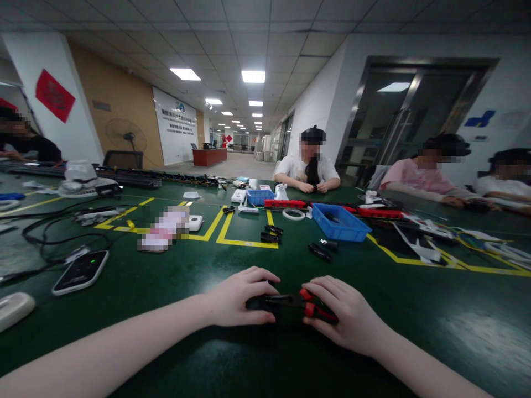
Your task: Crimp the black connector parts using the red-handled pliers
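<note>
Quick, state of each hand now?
Left hand: curled around a black part; firm grip can't be told.
Right hand: closed on the red-handled pliers.

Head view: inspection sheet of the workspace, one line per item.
Surface: glossy green tabletop marked with yellow tape.
Job things: red-and-black-handled pliers; small black piece near their tip, detail unclear.
Clutter: rectangular blue plastic tray, white-edged black smartphone.
Grips: left hand curled about the black piece; right hand holds the pliers' handles.
Cables: black cables at left.
Surroundings: white-shirted person seated opposite, pink-shirted person at right.
</note>
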